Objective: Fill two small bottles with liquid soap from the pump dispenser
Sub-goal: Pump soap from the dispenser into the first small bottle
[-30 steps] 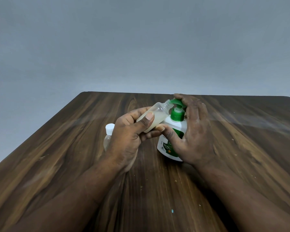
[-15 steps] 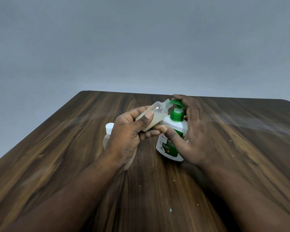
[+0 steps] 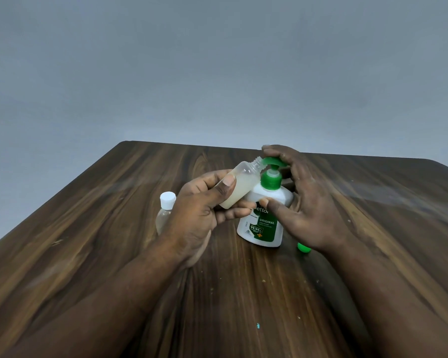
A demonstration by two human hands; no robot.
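My left hand (image 3: 199,213) tips the small bottle (image 3: 239,188) so its mouth meets the spout. My right hand (image 3: 303,200) wraps the pump dispenser (image 3: 265,218), fingers (image 3: 277,152) ready to push.

Dark brown streaky wood grain on the counter (image 3: 243,293); white pump dispenser (image 3: 263,223) with green pump head and green label; clear small bottle (image 3: 239,186) showing creamy soap; second bottle (image 3: 163,218) white-capped; small green cap (image 3: 303,248).

Pump dispenser (image 3: 263,223), white body with green label panel: brand name partly covered by a thumb, visible letters "etto"; below it "ORIGINAL" in white capitals; further down "99.99" in white; the finer print and small emblem on the label are too small to read.
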